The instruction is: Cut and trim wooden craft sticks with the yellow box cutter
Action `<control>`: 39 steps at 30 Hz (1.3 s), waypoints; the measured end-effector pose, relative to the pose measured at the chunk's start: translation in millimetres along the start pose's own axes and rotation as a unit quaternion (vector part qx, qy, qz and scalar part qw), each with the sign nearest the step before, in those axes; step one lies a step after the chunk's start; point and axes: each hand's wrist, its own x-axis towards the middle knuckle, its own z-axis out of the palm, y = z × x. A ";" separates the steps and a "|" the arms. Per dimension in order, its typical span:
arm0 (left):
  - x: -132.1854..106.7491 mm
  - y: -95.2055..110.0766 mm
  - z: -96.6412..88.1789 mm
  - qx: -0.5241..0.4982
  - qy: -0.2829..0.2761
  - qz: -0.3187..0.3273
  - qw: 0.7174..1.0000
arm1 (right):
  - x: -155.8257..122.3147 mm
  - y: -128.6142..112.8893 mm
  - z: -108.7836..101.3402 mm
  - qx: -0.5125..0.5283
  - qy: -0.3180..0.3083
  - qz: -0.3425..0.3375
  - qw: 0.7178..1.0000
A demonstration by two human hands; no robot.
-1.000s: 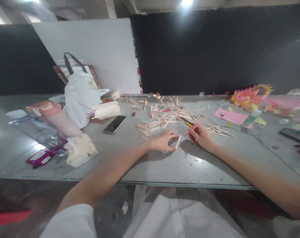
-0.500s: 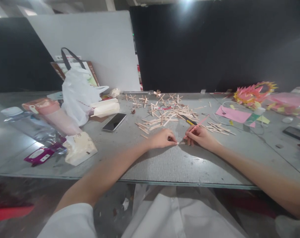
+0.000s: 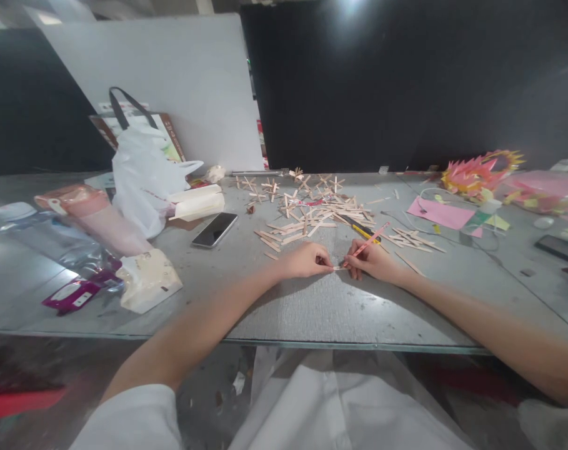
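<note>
Between my hands lies a short wooden stick (image 3: 338,268), low over the grey table (image 3: 312,312). My left hand (image 3: 308,259) pinches its left end between thumb and fingers. A pink pencil (image 3: 370,239) slants up out of my right hand (image 3: 370,259), which is closed around it in a writing grip, its lower end close to the stick. Just beyond both hands spreads a heap of wooden sticks (image 3: 321,215), some crossed into star shapes. A yellow and black utility knife (image 3: 362,231) lies partly behind my right hand.
On the left are a phone (image 3: 214,229), a white plastic bag (image 3: 140,175), a pink bottle (image 3: 96,215), a clear bottle (image 3: 54,240) and a paper packet (image 3: 150,280). Pink paper (image 3: 440,214), a cable and a spiky paper craft (image 3: 471,174) lie on the right.
My right hand and the pencil have shifted slightly left, closer to my left hand, and a loose stick now shows beside the right forearm. The view has tilted slightly.
</note>
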 end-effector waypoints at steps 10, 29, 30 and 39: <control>0.9 0.6 0.0 0.000 -0.001 0.000 1.000 | 0.8 2.6 -1.6 -0.015 -0.015 -0.001 1.000; 0.3 1.7 0.1 0.000 0.004 -0.001 1.000 | -1.1 -1.2 -0.6 -0.026 -0.006 -0.002 1.000; 0.3 1.9 -0.2 0.002 0.002 -0.002 1.000 | -1.2 -1.0 -0.7 -0.028 -0.006 -0.003 1.000; 0.9 0.6 0.8 0.005 0.001 0.006 1.000 | -2.1 -1.4 -0.7 -0.021 -0.013 -0.004 1.000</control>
